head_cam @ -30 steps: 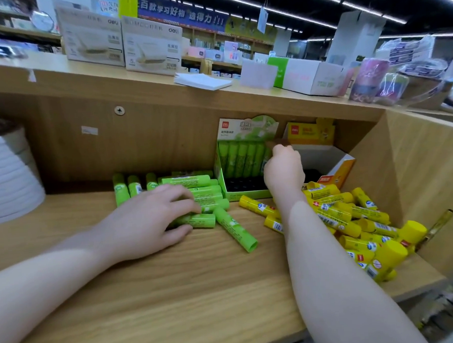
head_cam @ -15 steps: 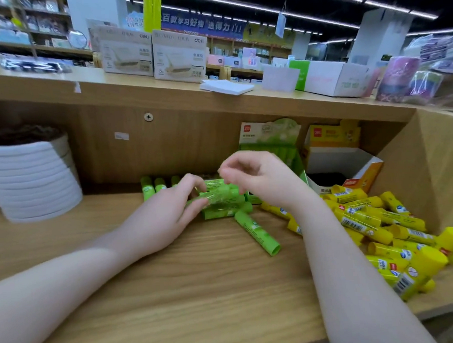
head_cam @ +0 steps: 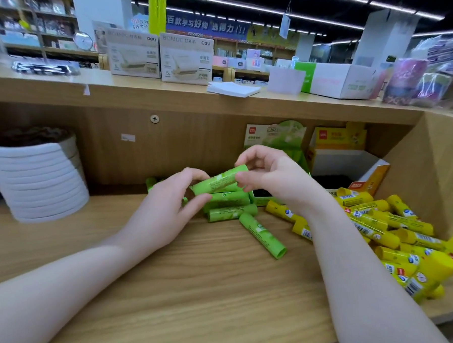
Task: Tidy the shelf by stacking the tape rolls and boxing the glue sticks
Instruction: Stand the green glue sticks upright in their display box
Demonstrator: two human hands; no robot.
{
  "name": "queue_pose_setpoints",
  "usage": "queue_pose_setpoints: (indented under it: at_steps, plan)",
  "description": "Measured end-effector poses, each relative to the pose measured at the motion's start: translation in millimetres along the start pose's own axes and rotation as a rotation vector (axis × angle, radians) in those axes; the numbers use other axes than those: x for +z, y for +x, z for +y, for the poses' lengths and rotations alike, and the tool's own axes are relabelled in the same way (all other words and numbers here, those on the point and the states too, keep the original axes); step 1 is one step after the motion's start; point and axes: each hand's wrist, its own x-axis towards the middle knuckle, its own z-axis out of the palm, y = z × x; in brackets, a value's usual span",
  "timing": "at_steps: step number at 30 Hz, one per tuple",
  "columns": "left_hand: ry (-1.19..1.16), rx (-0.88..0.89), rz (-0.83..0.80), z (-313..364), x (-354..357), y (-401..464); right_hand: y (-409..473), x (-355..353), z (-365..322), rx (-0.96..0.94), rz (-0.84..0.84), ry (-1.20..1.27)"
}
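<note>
Both hands now hold one green glue stick (head_cam: 219, 182) raised above the pile: left hand (head_cam: 167, 213) pinches one end, right hand (head_cam: 269, 175) the other; previously it lay lower.

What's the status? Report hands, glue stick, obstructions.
Left hand and right hand both pinching one green plastic glue stick, lifted. Green cardboard display box behind right hand. Loose yellow glue sticks piled right; nothing blocking.

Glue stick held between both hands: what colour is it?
Light green glue stick, seen in the head view.
</note>
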Motion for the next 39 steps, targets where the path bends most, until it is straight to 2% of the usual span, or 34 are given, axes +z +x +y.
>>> queue_pose_setpoints:
  at_steps: [3,6,8,10,13,15,18,20,23,26,31,34,39]
  plan:
    - [-0.015,0.002,0.088,0.7,-5.9,0.2,-0.7,4.5,3.3,-0.062,-0.132,-0.368]
    - [-0.061,0.003,0.114,4.9,-6.5,-1.4,0.6,21.2,0.2,-0.174,-0.249,-0.405]
    - [-0.122,-0.032,0.111,6.9,-4.0,-0.6,1.9,21.1,-2.0,-0.234,-0.152,-0.446]
    - [-0.081,-0.050,0.082,6.3,-2.7,-0.3,2.7,9.4,-0.5,-0.209,0.018,-0.497]
    - [0.245,0.111,-0.020,3.7,-4.7,-2.7,3.0,-4.3,2.7,-0.110,0.154,-0.375]
    - [0.344,0.230,-0.104,5.4,-4.7,-4.6,4.0,-5.1,3.8,-0.096,0.240,-0.268]
    - [0.439,0.347,-0.220,7.2,1.7,-6.2,7.7,-7.1,10.1,-0.109,0.455,-0.406]
    - [0.461,0.341,-0.251,6.1,7.9,-8.1,10.2,-10.4,15.0,-0.094,0.567,-0.475]
    - [0.430,0.271,-0.228,4.4,11.4,-6.0,14.7,-8.5,20.2,0.022,0.604,-0.361]
    - [0.418,0.237,-0.208,4.1,11.6,-1.0,17.0,-2.4,27.9,0.052,0.637,-0.197]
    - [0.435,0.198,-0.180,-0.2,8.0,-2.1,24.6,-1.4,40.4,0.099,0.618,-0.349]
    - [0.444,0.188,-0.187,-3.5,6.6,-2.3,28.5,-1.0,41.1,0.060,0.566,-0.462]
    - [0.494,0.247,-0.224,-2.3,5.0,-1.4,29.5,-1.6,36.7,0.021,0.503,-0.634]
